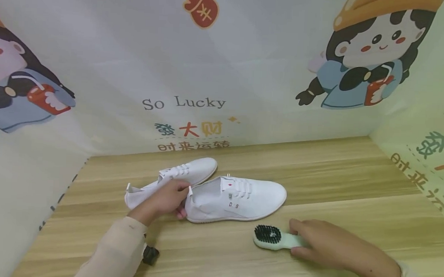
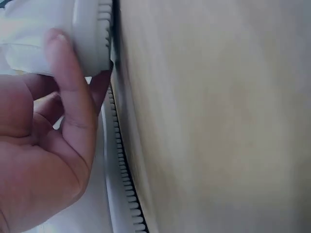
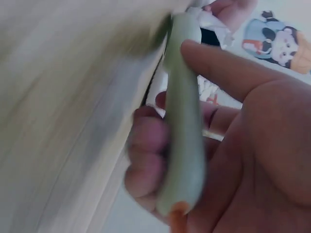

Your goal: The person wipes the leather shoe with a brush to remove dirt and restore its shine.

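Two white slip-on shoes lie on the wooden surface, toes to the right. The heel of the nearer shoe (image 1: 256, 198) is held by my left hand (image 1: 169, 198); the left wrist view shows fingers against its side and by the sole edge (image 2: 92, 39). Behind that hand lies the farther shoe (image 1: 202, 169), partly covered by it. My right hand (image 1: 325, 242) grips the pale green handle of a shoe brush (image 1: 287, 240), its black bristles facing up, below the nearer shoe's toe. An orange cord (image 3: 179, 221) hangs from the handle end in the right wrist view.
A wood-grain tabletop (image 1: 336, 168) carries everything. Pale printed sheets with cartoon figures and lettering form a back wall (image 1: 262, 74) and side walls around it. A small black object (image 1: 150, 255) sits at my left sleeve.
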Demonstrator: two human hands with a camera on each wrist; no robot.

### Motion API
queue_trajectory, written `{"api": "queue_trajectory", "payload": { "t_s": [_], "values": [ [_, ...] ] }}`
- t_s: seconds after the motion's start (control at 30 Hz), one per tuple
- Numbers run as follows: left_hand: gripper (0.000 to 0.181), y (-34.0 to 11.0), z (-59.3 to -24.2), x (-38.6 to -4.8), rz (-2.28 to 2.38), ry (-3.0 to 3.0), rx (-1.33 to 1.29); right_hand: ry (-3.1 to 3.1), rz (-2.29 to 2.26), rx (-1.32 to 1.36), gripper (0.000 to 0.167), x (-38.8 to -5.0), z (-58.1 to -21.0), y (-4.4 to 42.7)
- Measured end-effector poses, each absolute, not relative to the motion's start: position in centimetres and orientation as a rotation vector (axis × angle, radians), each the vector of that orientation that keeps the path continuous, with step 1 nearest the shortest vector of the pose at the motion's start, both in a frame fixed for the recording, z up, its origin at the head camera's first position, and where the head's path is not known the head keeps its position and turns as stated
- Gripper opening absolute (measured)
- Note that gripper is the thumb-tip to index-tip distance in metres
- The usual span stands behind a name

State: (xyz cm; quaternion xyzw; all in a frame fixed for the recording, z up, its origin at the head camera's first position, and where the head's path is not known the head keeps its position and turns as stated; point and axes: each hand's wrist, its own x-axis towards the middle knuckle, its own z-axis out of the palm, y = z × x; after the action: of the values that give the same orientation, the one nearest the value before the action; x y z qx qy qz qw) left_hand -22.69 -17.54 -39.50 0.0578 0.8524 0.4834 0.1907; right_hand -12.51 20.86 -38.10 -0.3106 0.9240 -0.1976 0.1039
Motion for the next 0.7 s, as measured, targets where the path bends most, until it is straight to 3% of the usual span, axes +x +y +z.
{"api": "queue_trajectory", "payload": {
  "t_s": [0.17,0.37,0.7],
  "values": [
    [0.022,-17.7,-39.3,-21.9,1.292,2.559,0.153,2.868,-0.391,-0.741,0.027,-12.3,-38.5,23.4],
    [0.021,-18.3,-37.4,-18.5,1.138,2.810,0.101,2.928,-0.242,-0.611,0.036,-12.6,-39.1,25.9],
    [0.016,-17.7,-34.9,-15.4,0.815,3.172,0.249,2.939,-0.241,-0.477,0.041,-14.4,-38.9,27.8]
  ]
}}
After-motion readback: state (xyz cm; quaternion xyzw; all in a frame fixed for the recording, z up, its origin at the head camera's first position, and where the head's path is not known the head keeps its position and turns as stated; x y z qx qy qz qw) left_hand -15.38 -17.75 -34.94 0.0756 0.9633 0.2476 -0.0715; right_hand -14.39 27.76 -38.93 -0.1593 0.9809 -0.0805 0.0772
